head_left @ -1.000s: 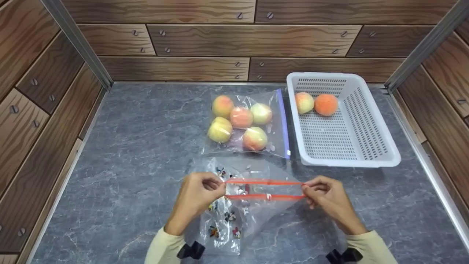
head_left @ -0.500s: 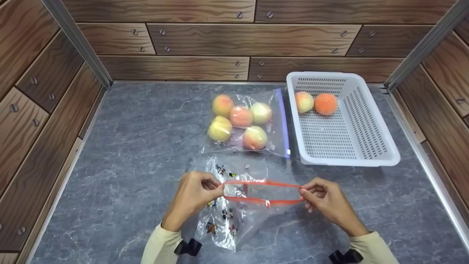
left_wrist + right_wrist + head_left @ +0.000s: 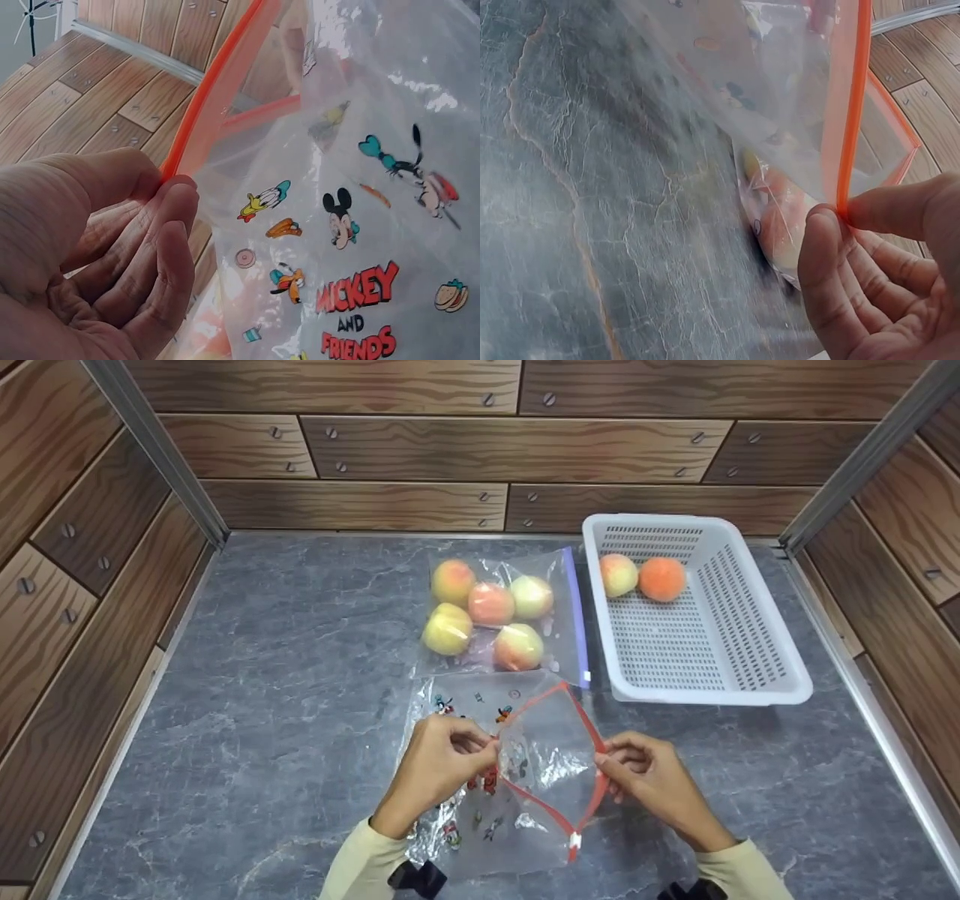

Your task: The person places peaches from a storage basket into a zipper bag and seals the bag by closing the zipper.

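Both hands pinch the orange zip rim of a cartoon-printed zip bag (image 3: 525,765): left hand (image 3: 442,761) at 9 o'clock, right hand (image 3: 649,784) at 3, mouth spread open between them above the desk (image 3: 285,675). At 12 lies a sealed bag of peaches (image 3: 495,615); at 1, a white basket (image 3: 712,690) holds two peaches.

Head view looking down over the counter, wrist views close, all sharing the zip bag (image 3: 525,765).

Clear plastic zip bag (image 3: 525,769) with orange zipper strip and cartoon prints
Its mouth gapes wide in a diamond shape, pinched at both sides, bottom resting on the grey tabletop (image 3: 285,660)
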The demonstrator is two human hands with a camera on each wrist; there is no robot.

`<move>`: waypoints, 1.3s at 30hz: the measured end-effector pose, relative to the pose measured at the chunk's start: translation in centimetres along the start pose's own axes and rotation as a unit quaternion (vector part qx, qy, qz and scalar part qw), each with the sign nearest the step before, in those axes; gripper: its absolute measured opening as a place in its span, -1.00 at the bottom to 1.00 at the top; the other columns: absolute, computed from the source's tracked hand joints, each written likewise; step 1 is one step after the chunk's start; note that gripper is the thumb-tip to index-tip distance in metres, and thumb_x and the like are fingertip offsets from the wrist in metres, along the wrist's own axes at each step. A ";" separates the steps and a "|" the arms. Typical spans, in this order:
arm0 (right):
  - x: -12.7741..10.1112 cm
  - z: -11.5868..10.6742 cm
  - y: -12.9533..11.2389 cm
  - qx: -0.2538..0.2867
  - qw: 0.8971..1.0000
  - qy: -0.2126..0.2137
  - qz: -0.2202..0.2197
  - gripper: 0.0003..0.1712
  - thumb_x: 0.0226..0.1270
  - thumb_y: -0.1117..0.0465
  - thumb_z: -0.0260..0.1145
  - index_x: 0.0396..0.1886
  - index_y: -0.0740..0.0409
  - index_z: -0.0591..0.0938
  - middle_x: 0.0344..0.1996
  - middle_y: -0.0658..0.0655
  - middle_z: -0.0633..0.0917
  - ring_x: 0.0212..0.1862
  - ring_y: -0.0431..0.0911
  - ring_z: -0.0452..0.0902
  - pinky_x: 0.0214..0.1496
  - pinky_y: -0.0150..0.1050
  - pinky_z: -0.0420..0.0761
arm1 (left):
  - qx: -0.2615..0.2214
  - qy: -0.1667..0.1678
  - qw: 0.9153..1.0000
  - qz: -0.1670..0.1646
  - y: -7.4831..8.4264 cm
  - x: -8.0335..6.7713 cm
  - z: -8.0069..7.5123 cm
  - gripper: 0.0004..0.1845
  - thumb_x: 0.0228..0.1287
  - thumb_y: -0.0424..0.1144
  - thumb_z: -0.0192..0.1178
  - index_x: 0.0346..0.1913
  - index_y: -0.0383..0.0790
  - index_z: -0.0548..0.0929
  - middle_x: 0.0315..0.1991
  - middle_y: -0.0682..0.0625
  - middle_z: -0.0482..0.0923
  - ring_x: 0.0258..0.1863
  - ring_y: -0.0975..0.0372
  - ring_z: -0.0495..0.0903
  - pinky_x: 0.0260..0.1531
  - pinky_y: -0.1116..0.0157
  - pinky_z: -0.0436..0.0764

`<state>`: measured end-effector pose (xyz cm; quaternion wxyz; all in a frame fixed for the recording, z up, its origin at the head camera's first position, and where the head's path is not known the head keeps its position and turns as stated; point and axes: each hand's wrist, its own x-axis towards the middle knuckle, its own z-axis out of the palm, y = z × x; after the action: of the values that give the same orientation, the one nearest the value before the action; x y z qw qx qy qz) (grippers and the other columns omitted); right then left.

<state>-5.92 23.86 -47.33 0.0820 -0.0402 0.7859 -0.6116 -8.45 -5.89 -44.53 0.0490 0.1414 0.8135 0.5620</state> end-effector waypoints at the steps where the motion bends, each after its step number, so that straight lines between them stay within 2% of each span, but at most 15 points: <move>1: 0.0 0.0 -0.1 0.000 1.000 0.000 0.006 -0.69 0.35 0.39 0.39 -0.06 0.58 0.56 -0.48 0.25 0.71 -0.59 -0.12 0.59 -0.57 -0.18 0.68 | -0.002 0.001 1.000 -0.002 0.0 0.0 0.0 -0.95 0.13 -0.37 0.39 -0.45 -0.23 0.80 -0.52 0.08 0.71 -0.56 0.35 0.64 -0.46 0.38 0.70; 6: 0.1 0.1 -0.5 -0.014 0.999 0.018 0.032 -0.63 0.38 0.27 0.41 -0.02 0.50 0.59 -0.46 0.26 0.72 -0.59 -0.03 0.60 -0.55 -0.14 0.68 | -0.012 0.002 1.000 -0.004 -0.1 0.1 0.1 -0.95 0.14 -0.37 0.41 -0.45 -0.24 0.80 -0.52 0.07 0.72 -0.56 0.34 0.65 -0.46 0.37 0.70; 9: 0.2 0.0 -0.8 -0.027 0.998 0.050 0.039 -0.69 0.39 0.22 0.40 -0.08 0.42 0.65 -0.44 0.24 0.73 -0.60 -0.01 0.59 -0.58 -0.17 0.65 | -0.014 0.001 1.000 -0.012 -0.1 -0.1 0.1 -0.94 0.15 -0.35 0.42 -0.45 -0.22 0.80 -0.52 0.07 0.72 -0.55 0.33 0.66 -0.45 0.37 0.71; 11: 0.4 -0.5 -1.4 -0.042 0.995 0.084 0.025 -0.78 0.40 0.24 0.40 -0.16 0.37 0.68 -0.46 0.24 0.72 -0.62 -0.02 0.57 -0.63 -0.22 0.62 | -0.012 0.000 1.000 -0.016 -0.2 0.0 0.2 -0.93 0.16 -0.33 0.42 -0.45 -0.20 0.80 -0.52 0.09 0.72 -0.55 0.33 0.66 -0.44 0.36 0.71; 13: 0.8 -1.1 -2.4 -0.055 0.991 0.123 -0.010 -0.87 0.37 0.31 0.40 -0.23 0.35 0.71 -0.49 0.18 0.71 -0.66 -0.08 0.53 -0.69 -0.29 0.56 | -0.009 0.000 1.000 -0.020 -0.2 0.0 0.1 -0.92 0.17 -0.31 0.42 -0.45 -0.18 0.80 -0.53 0.11 0.72 -0.55 0.33 0.67 -0.42 0.36 0.72; 16: 2.0 -2.6 -4.2 -0.099 0.975 0.176 -0.090 -0.97 0.28 0.43 0.43 -0.31 0.34 0.72 -0.53 0.11 0.69 -0.64 -0.19 0.50 -0.66 -0.42 0.52 | -0.010 0.002 1.000 -0.024 -0.2 -0.1 0.1 -0.91 0.17 -0.29 0.42 -0.46 -0.16 0.80 -0.55 0.13 0.71 -0.55 0.32 0.67 -0.43 0.35 0.71; 18: 3.2 -3.9 -5.7 -0.128 0.962 0.200 -0.134 -0.95 0.23 0.46 0.45 -0.31 0.35 0.73 -0.52 0.07 0.70 -0.63 -0.22 0.49 -0.64 -0.47 0.49 | -0.015 0.002 1.000 -0.026 -0.1 -0.1 0.1 -0.91 0.17 -0.29 0.43 -0.46 -0.18 0.80 -0.55 0.13 0.70 -0.57 0.32 0.67 -0.44 0.35 0.71; 21: 5.4 -6.1 -7.4 -0.176 0.944 0.225 -0.165 -0.92 0.23 0.44 0.46 -0.29 0.35 0.72 -0.46 0.14 0.71 -0.58 -0.27 0.49 -0.55 -0.52 0.49 | -0.023 0.002 0.999 -0.028 -0.1 -0.1 0.2 -0.91 0.16 -0.29 0.43 -0.46 -0.20 0.80 -0.56 0.11 0.71 -0.58 0.32 0.67 -0.46 0.35 0.71; 24: 8.1 -8.1 -8.5 -0.205 0.930 0.244 -0.181 -0.90 0.23 0.44 0.45 -0.27 0.38 0.71 -0.41 0.22 0.72 -0.53 -0.31 0.50 -0.49 -0.58 0.50 | -0.023 0.003 0.999 -0.027 -0.2 -0.2 0.3 -0.91 0.14 -0.29 0.43 -0.46 -0.21 0.79 -0.56 0.10 0.71 -0.59 0.33 0.66 -0.48 0.36 0.70; 27: 11.3 -9.6 -8.7 -0.254 0.907 0.259 -0.212 -0.90 0.21 0.47 0.42 -0.27 0.42 0.71 -0.40 0.27 0.73 -0.47 -0.25 0.54 -0.38 -0.62 0.50 | -0.025 0.005 0.999 -0.028 -0.2 -0.2 0.5 -0.91 0.14 -0.29 0.43 -0.46 -0.20 0.79 -0.57 0.10 0.70 -0.60 0.34 0.65 -0.51 0.37 0.69; 30: 14.1 -10.8 -8.4 -0.317 0.884 0.251 -0.233 -0.88 0.21 0.48 0.39 -0.24 0.43 0.70 -0.38 0.31 0.74 -0.44 -0.03 0.61 -0.32 -0.47 0.53 | -0.035 0.000 0.999 -0.033 -0.1 -0.2 0.8 -0.91 0.15 -0.31 0.43 -0.47 -0.20 0.79 -0.59 0.11 0.70 -0.62 0.34 0.65 -0.53 0.37 0.68; 32: 15.8 -11.3 -8.0 -0.351 0.875 0.235 -0.235 -0.86 0.22 0.46 0.37 -0.22 0.43 0.69 -0.33 0.34 0.73 -0.39 0.11 0.63 -0.27 -0.27 0.56 | -0.043 -0.003 0.999 -0.032 -0.1 -0.2 0.9 -0.91 0.16 -0.32 0.43 -0.46 -0.22 0.79 -0.59 0.11 0.70 -0.62 0.34 0.66 -0.53 0.37 0.68; 34: 17.3 -11.7 -7.6 -0.383 0.870 0.213 -0.227 -0.81 0.23 0.45 0.36 -0.16 0.44 0.69 -0.26 0.39 0.72 -0.30 0.23 0.64 -0.21 -0.05 0.58 | -0.056 -0.007 0.998 -0.033 -0.1 -0.2 0.9 -0.91 0.17 -0.34 0.43 -0.45 -0.26 0.79 -0.59 0.10 0.71 -0.61 0.33 0.67 -0.54 0.37 0.68; 36: 18.7 -11.9 -7.2 -0.408 0.869 0.181 -0.212 -0.75 0.23 0.45 0.33 -0.09 0.46 0.67 -0.17 0.44 0.70 -0.16 0.31 0.63 -0.11 0.13 0.59 | -0.065 -0.009 0.997 -0.034 -0.1 -0.3 0.9 -0.91 0.18 -0.34 0.43 -0.44 -0.28 0.79 -0.58 0.08 0.72 -0.61 0.32 0.68 -0.53 0.37 0.70; 39: 20.4 -12.1 -6.6 -0.449 0.868 0.115 -0.177 -0.61 0.20 0.45 0.26 0.04 0.48 0.62 -0.03 0.50 0.66 0.04 0.39 0.56 0.07 0.27 0.54 | -0.071 -0.012 0.997 -0.042 -0.2 -0.3 0.9 -0.91 0.18 -0.33 0.43 -0.44 -0.28 0.79 -0.58 0.07 0.72 -0.61 0.30 0.69 -0.53 0.36 0.70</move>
<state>-28.40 30.46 -39.67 -0.1456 -0.1409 0.9591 -0.1977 -8.02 -5.20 -45.02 0.0921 0.1102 0.7762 0.6139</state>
